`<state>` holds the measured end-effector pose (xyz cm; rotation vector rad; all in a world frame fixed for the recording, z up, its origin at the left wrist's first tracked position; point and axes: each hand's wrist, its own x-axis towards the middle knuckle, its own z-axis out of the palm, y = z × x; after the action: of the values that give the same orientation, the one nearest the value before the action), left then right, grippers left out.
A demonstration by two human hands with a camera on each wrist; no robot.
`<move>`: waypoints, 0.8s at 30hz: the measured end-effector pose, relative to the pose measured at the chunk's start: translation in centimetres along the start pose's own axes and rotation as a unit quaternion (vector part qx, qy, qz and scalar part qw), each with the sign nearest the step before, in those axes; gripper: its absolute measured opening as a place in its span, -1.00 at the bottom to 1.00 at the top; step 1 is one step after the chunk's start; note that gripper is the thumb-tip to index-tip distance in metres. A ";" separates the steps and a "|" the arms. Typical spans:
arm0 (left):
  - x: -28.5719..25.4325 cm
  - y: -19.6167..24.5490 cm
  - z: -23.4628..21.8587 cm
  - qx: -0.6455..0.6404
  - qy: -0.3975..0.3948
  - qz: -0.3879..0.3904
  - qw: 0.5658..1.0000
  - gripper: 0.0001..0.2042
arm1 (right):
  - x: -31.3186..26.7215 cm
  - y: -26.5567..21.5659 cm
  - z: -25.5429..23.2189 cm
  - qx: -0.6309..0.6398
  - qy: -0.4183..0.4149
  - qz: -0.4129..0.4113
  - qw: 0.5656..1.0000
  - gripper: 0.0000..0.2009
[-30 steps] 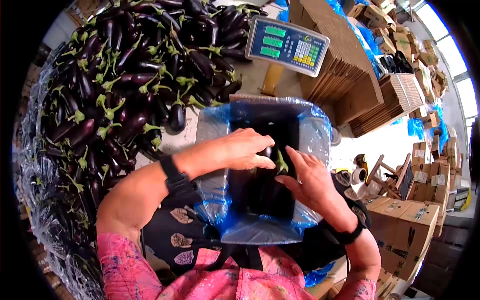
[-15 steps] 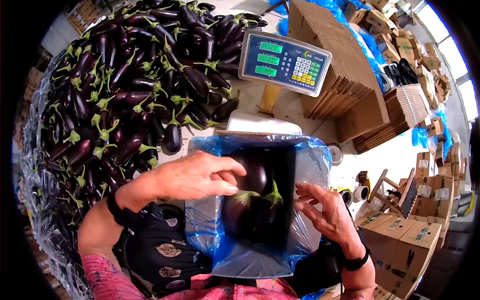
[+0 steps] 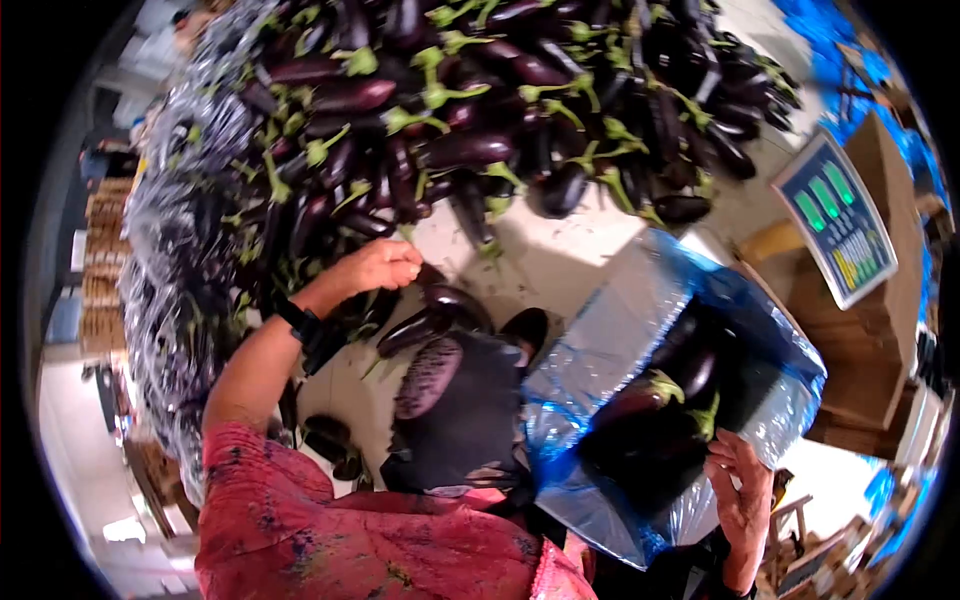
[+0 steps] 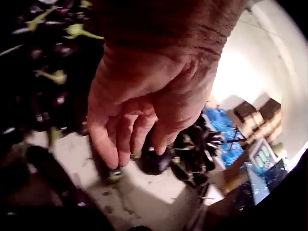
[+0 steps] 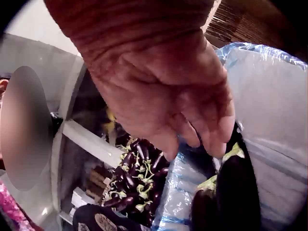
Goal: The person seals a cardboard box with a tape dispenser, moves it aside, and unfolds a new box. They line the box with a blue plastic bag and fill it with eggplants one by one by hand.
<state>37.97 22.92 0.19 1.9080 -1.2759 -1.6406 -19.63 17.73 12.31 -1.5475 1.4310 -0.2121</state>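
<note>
In the head view my left hand [image 3: 375, 268] is beside loose eggplants on the pale surface, below the large pile. Its fingers are bent, with the thumb apart from them in the left wrist view. Beneath the fingertips show an eggplant's green cap and stem [image 4: 115, 175]; another eggplant [image 4: 156, 161] shows past the thumb. My right hand [image 3: 740, 490] hangs at the right side of a box lined with blue plastic [image 3: 600, 340], fingers loosely bent and holding nothing. Several dark eggplants [image 3: 640, 400] lie in that box, and the right fingertips are close above an eggplant [image 5: 238, 192].
A big eggplant pile [image 3: 470, 150] spreads across the back, bordered at left by clear plastic wrap [image 3: 165, 250]. The scale display [image 3: 835, 215] stands behind the box at right, before stacked flat cardboard [image 3: 890, 330]. A dark patterned apron [image 3: 450, 420] covers the lap.
My left hand has left the box and moved left to the loose eggplants near the pile. My right hand stays by the box's right side. The head view has turned left.
</note>
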 end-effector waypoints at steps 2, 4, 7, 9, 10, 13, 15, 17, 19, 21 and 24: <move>-3.1 -7.6 0.7 -0.097 0.085 -0.066 0.989 -0.75 | 0.5 -0.2 0.9 -0.015 -0.017 -0.003 1.000 -0.61; -4.8 -22.8 1.0 -0.321 0.098 -0.104 0.936 -0.83 | 1.0 0.1 2.0 -0.028 -0.024 -0.010 0.999 -0.62; -7.6 -30.8 5.7 -0.516 0.102 -0.060 0.849 -0.91 | 1.6 -0.3 3.5 -0.082 -0.007 -0.041 0.996 -0.65; -8.5 -29.6 8.9 -0.469 0.169 -0.092 0.862 -0.95 | 1.9 -0.3 4.1 -0.156 -0.009 -0.076 0.985 -0.66; -8.7 -28.2 9.8 -0.356 0.239 -0.147 0.891 -0.96 | 2.0 -0.4 4.5 -0.192 -0.009 -0.092 0.977 -0.67; -6.4 -26.4 11.2 0.085 0.302 -0.053 0.948 -0.86 | 1.8 -1.9 7.0 -0.281 -0.042 -0.163 0.945 -0.74; -4.2 -21.6 10.8 0.084 0.351 -0.063 0.931 -0.81 | 2.2 -1.9 8.6 -0.335 -0.126 -0.253 0.899 -0.77; -1.5 -19.8 9.8 0.079 0.394 -0.038 0.915 -0.74 | 1.9 -1.9 9.9 -0.373 -0.152 -0.242 0.883 -0.79; 2.8 -20.8 8.8 0.063 0.445 -0.036 0.893 -0.66 | 2.1 -0.8 10.5 -0.420 -0.169 -0.260 0.853 -0.81; 5.9 -20.6 7.8 -0.064 0.425 -0.088 0.899 -0.54 | 2.1 -0.4 10.6 -0.429 -0.165 -0.272 0.846 -0.83; 9.0 -16.9 7.4 -0.303 0.339 -0.243 0.857 -0.31 | 1.9 -1.0 10.6 -0.414 -0.184 -0.240 0.859 -0.84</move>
<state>37.66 27.45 -19.84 2.1403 0.0209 -1.1389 -11.13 21.48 6.80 -2.4766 0.8172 0.4590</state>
